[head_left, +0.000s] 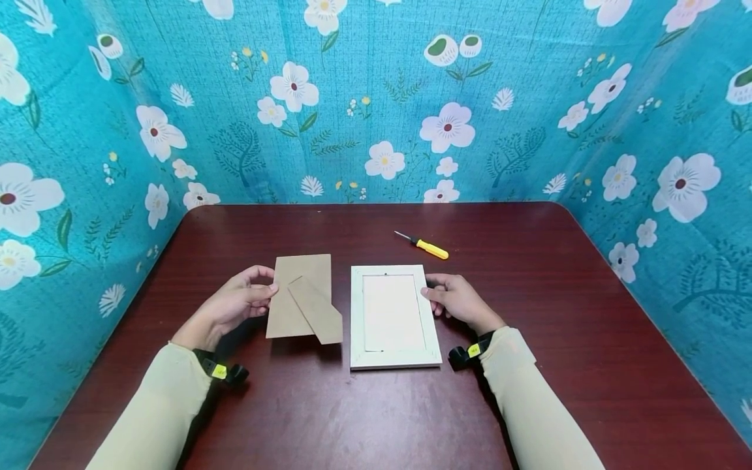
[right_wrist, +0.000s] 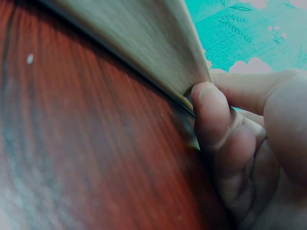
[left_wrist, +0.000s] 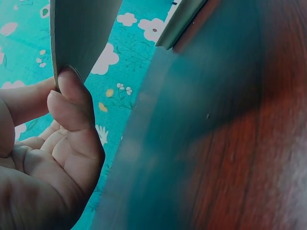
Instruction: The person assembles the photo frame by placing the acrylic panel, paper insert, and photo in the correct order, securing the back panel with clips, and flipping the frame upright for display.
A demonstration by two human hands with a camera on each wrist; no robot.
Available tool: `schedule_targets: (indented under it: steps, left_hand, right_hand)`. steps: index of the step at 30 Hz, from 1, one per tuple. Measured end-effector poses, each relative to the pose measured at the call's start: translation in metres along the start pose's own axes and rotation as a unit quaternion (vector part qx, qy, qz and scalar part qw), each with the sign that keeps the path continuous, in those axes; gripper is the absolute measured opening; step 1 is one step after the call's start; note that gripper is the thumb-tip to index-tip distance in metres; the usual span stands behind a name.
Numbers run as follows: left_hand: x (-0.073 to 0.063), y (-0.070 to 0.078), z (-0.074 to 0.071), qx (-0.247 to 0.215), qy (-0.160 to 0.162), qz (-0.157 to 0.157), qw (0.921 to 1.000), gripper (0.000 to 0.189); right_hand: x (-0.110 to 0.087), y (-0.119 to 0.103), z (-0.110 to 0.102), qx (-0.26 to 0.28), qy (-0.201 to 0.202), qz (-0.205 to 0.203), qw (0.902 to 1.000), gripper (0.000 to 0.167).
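My left hand (head_left: 243,297) pinches the left edge of a brown backing board (head_left: 299,267), which has a slanted easel leg (head_left: 317,310) on its face. In the left wrist view the board (left_wrist: 81,33) is held off the table between thumb and fingers. Just to its right is a white picture frame (head_left: 396,359), back side up, with a pale panel (head_left: 393,313) inside its opening. Thumb and fingers of my right hand (head_left: 458,300) grip the frame's right edge; the right wrist view shows the frame's side (right_wrist: 148,43) close up.
A yellow-handled screwdriver (head_left: 431,249) lies behind the frame on the dark red-brown table (head_left: 399,424). Blue flowered cloth (head_left: 352,98) hangs around the table's back and sides. Each wrist wears a small black camera on a strap.
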State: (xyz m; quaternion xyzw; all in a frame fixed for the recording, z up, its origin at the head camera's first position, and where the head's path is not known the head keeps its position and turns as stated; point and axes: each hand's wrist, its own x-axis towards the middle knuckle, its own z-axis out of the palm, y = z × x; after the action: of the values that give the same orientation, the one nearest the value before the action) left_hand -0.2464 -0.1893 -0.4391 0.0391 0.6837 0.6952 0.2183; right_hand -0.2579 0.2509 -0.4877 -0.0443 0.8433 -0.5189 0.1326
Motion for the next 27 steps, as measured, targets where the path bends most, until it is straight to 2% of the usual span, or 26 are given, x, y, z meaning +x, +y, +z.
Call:
schedule_targets:
  steps: [13,27]
  left_hand:
    - [0.007,0.001,0.015,0.002,-0.008,-0.005,1.0,0.031]
    - [0.016,-0.004,0.032,0.001,-0.021,-0.014,0.9997,0.032]
  right_hand:
    - [0.0,-0.002,0.0,-0.004,0.001,0.002,1.0,0.05]
    - [0.002,0.001,0.0,-0.005,-0.002,0.0,1.0,0.05]
